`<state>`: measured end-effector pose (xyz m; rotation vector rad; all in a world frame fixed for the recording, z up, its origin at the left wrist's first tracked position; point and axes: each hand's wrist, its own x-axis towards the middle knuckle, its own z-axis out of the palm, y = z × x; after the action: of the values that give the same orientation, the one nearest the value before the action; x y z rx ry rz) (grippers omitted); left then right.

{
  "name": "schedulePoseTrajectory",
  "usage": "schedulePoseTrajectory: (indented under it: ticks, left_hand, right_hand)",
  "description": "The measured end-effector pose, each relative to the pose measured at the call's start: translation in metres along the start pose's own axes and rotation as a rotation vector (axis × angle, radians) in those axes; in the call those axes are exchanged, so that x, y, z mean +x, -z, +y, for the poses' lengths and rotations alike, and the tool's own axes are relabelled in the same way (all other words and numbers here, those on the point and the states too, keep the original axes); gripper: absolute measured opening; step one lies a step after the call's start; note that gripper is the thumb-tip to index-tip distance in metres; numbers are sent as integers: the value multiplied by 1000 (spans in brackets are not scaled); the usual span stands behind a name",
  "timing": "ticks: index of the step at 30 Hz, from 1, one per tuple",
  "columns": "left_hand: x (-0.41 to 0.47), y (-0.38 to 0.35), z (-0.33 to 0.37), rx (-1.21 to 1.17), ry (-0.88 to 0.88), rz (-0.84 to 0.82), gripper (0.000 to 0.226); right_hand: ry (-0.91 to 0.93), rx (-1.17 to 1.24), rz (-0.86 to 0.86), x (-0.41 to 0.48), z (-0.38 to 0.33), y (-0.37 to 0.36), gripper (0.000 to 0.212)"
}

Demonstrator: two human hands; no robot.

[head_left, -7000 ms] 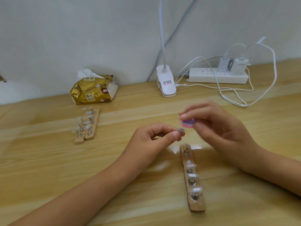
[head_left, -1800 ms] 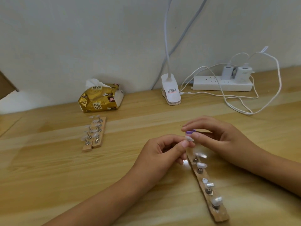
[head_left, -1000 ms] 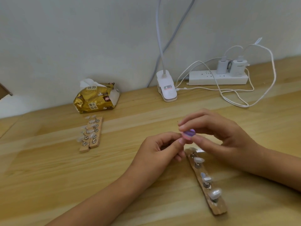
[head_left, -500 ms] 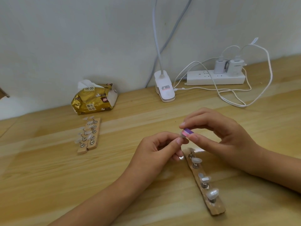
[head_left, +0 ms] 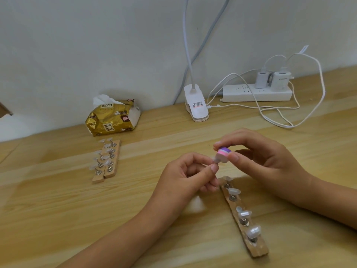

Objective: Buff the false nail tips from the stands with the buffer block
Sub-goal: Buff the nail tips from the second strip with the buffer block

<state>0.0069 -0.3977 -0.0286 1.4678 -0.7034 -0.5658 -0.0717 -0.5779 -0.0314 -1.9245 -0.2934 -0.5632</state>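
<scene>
Tissue pack (head_left: 113,118) reads "原木纯品" (label on lamp clip (head_left: 197,105) too small).

Wooden table (head_left: 58,219), far edge against a white wall (head_left: 96,45). Along that edge:
- Gold tissue pack (head_left: 113,118), left of centre, 1 white tissue protruding.
- White clip lamp base (head_left: 197,104), centre; its neck (head_left: 186,45) rises out of view.
- White power strip (head_left: 257,92), right, carrying 2 chargers (head_left: 281,80).
- White cables (head_left: 270,117) loop across the table in front of the strip.
</scene>
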Motion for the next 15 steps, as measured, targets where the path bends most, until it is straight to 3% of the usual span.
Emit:
schedulePoseTrajectory:
  ticks: [9,15]
  left_hand:
    - [0,-1,-2,-7,-1,-2,6]
    - [0,-1,-2,3,9,-6,5]
  right_hand:
    - [-170,142,-4,1,-1,-1,23]
    - [-161,152,-2,0,-2,-2,26]
